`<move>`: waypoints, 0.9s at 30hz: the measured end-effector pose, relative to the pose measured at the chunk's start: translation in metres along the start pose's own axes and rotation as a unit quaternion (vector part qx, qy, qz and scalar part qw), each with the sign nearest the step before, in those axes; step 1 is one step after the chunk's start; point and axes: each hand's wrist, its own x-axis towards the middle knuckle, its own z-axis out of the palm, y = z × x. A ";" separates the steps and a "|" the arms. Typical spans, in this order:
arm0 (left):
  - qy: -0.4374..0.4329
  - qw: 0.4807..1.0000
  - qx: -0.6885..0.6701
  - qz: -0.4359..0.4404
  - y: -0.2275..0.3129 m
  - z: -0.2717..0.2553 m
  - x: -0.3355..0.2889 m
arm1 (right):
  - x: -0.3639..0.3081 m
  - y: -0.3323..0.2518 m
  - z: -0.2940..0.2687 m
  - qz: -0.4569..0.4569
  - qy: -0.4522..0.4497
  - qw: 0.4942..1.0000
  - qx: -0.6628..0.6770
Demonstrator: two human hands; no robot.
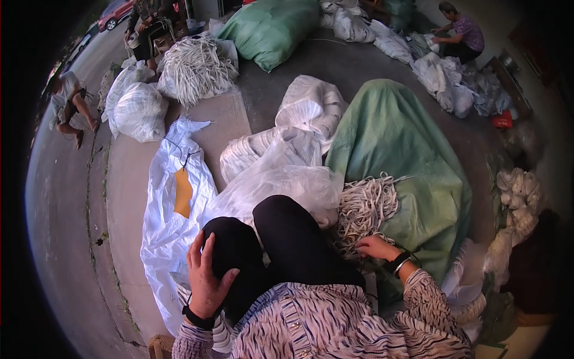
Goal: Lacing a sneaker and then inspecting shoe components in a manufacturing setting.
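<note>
My left hand (207, 276) rests against my bent left knee, its fingers apart and nothing in them. At my right side, my right hand (375, 246) is at the lower edge of a tangled heap of narrow off-white strips (366, 206). Its fingers are bent and closed on some of the strips; their tips are partly hidden. The heap lies on a large green sack (412, 155). Left of my knees is a crumpled white woven sack (173, 239) with an orange tag (182, 193) on a dark tie. Clear plastic bagging (281, 179) lies just beyond my knees.
Wrapped white bundles (311, 107) lie ahead. Farther off are a full green sack (272, 30), a large pile of strips (197, 66) and a filled white bag (140, 110). Several people sit or crouch around, one person (463, 36) at far right. White bags (442, 81) line the right side.
</note>
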 end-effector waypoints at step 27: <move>-0.327 0.906 -0.260 0.063 0.057 0.049 0.178 | 0.126 -0.251 -0.118 -0.434 -0.116 0.848 0.282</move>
